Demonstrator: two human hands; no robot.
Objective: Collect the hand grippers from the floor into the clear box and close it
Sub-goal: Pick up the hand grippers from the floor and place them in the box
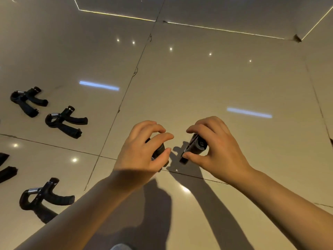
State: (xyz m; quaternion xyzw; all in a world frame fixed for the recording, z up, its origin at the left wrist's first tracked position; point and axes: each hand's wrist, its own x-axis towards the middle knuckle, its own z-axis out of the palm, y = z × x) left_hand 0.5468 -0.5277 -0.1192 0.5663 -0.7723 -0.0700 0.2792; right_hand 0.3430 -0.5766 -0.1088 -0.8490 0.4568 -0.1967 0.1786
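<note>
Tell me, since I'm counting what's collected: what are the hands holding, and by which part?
Left hand grips a black hand gripper; right hand grips another black hand gripper. Both seem held by a handle.

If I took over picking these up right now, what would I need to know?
Left hand grips a black gripper; right hand grips another, both just above the tiled floor.
Three whole grippers lie on the floor at left: far, middle, near. One more is cut off by the left edge.
The clear box is out of view, so what is packed cannot be told.
Left: box these two, collect the rest, close the box.
</note>
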